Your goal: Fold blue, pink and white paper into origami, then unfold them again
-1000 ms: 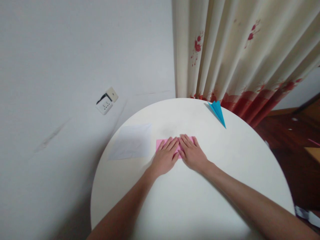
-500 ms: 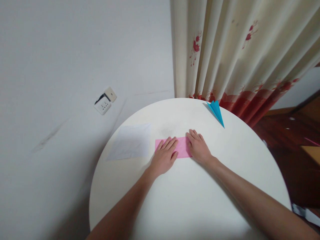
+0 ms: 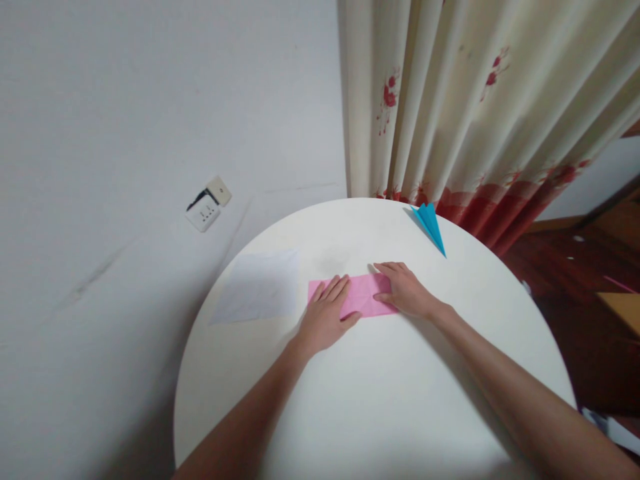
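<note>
Nearest, two bare forearms reach across the round white table [image 3: 380, 400], whose top is smooth and matt. Both hands lie flat and open, fingers extended, gripping nothing: the left hand [image 3: 324, 319] presses the left end of the pink paper [image 3: 364, 295], the right hand [image 3: 407, 291] its right end. The paper is a thin folded strip, oblong, lightly creased, lying at the middle of the table. By this posture the step in hand appears to be flattening a fold; any further fold would call for lifting an edge or corner while one palm holds the sheet down. Left of the strip lies a white sheet [image 3: 260, 285], flat and faintly crumpled. Farther off, near the rim, rests a blue paper plane [image 3: 430, 225], sharply pointed. Beyond hang a pleated cream curtain [image 3: 460, 100] with red flowers and a wall socket [image 3: 206, 207].
</note>
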Action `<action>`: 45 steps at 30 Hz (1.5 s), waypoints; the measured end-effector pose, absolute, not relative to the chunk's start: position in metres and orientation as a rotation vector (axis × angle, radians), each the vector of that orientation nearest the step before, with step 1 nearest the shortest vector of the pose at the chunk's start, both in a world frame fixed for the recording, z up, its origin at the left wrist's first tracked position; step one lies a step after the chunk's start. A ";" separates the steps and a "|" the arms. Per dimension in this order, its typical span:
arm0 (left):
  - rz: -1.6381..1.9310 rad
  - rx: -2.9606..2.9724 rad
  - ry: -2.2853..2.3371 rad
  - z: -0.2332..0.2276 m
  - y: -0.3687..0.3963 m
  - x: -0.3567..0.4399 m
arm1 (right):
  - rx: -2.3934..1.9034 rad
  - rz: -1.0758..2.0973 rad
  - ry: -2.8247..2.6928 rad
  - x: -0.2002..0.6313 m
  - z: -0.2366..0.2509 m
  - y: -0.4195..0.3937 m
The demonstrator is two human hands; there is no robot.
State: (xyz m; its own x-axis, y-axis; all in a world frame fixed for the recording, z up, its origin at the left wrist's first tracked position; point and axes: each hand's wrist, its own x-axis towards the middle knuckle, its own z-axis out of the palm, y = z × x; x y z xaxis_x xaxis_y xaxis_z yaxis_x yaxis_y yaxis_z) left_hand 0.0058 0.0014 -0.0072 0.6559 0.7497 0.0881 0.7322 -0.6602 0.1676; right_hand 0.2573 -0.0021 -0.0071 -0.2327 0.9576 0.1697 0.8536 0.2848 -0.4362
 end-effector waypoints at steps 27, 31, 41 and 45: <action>0.354 2.617 1.262 -0.011 0.007 0.004 | -1.134 0.694 -2.191 0.227 0.015 -0.019; 0.346 2.653 1.256 -0.008 0.004 0.005 | -1.121 0.652 -2.273 0.229 0.010 -0.016; 0.261 2.739 1.267 -0.008 0.001 0.007 | -1.841 0.650 -2.273 0.257 0.006 -0.013; 0.230 2.750 1.274 -0.006 0.001 0.007 | -1.886 0.741 -2.297 0.271 0.013 -0.012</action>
